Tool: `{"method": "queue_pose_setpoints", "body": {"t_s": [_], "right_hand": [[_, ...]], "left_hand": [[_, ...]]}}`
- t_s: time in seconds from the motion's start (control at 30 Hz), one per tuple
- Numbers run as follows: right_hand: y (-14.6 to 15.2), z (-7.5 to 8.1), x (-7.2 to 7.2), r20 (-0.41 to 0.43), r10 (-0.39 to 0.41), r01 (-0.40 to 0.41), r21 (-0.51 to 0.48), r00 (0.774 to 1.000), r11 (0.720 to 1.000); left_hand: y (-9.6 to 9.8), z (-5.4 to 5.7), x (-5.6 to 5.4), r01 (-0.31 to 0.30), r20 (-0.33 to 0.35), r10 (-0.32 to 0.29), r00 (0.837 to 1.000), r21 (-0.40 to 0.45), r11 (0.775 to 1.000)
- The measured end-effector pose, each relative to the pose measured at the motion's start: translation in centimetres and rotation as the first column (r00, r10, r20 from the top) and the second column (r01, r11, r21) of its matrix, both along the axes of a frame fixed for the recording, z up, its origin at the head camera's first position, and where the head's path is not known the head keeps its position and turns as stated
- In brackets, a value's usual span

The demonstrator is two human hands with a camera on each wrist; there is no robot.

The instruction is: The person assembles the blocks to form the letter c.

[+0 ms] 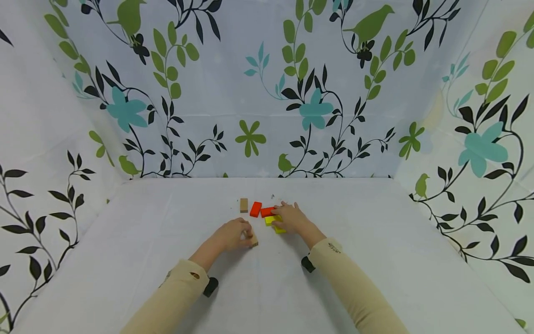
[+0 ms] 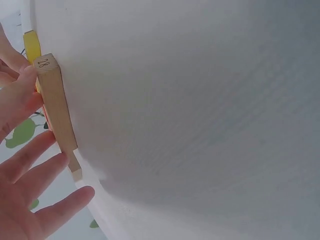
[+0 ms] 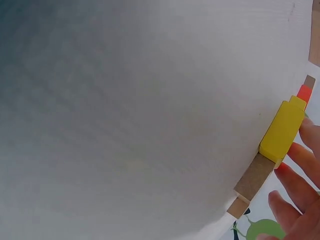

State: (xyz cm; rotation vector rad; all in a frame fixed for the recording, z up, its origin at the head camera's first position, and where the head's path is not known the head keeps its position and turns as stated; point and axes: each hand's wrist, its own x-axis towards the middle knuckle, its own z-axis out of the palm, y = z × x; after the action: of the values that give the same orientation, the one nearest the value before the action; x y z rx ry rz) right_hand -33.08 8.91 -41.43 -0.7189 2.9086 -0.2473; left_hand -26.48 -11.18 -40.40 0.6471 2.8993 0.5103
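Observation:
A plain wooden block (image 1: pixel 253 241) is in my left hand (image 1: pixel 231 235), gripped between thumb and fingers low over the table. In the left wrist view that wooden block (image 2: pixel 56 102) shows the number 28 on its end. My right hand (image 1: pixel 293 219) reaches over a group of blocks with its fingers spread and fairly straight. Beneath its fingertips lie a red block (image 1: pixel 265 212) and yellow blocks (image 1: pixel 270 221). The right wrist view shows the fingers behind a yellow block (image 3: pixel 282 130) and a wooden block (image 3: pixel 255 176), which the hand hides in the head view.
Another red block (image 1: pixel 256 209) lies tilted left of the right hand. A tan wooden block (image 1: pixel 244 205) stands beside it, farther left. White cloth covers the table (image 1: pixel 354 278), and a curtain (image 1: pixel 267 93) printed with leaves and birds hangs behind it.

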Motion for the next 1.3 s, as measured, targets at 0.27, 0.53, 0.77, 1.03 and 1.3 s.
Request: {"method": "queue_pose_setpoints", "body": {"t_s": [0.27,0.53,0.77,1.03,1.3], "right_hand": [[0.1,-0.5,0.1,-0.029,0.041,-0.040,0.026,0.999,0.999],[0.4,-0.1,0.9,-0.063,0.094,-0.092,0.043,0.994,0.995],[0.7,0.2,1.5,-0.078,0.127,-0.124,0.044,0.989,0.991],[0.7,0.6,1.9,-0.052,0.103,-0.104,-0.005,0.993,0.995],[0.6,0.6,2.4,0.012,0.083,-0.082,-0.070,0.996,0.994]], "left_hand": [[-0.1,0.0,0.4,0.026,0.017,-0.025,1.000,-0.010,1.000],[-0.9,-0.3,0.9,0.071,0.040,-0.074,0.996,0.074,0.995],[-1.6,-0.5,1.2,0.130,0.030,-0.134,0.990,0.114,0.985],[-1.7,-0.3,1.6,0.128,0.055,-0.134,0.989,0.103,0.986],[-1.3,0.2,2.3,0.133,0.069,-0.137,0.988,0.062,0.989]]}}
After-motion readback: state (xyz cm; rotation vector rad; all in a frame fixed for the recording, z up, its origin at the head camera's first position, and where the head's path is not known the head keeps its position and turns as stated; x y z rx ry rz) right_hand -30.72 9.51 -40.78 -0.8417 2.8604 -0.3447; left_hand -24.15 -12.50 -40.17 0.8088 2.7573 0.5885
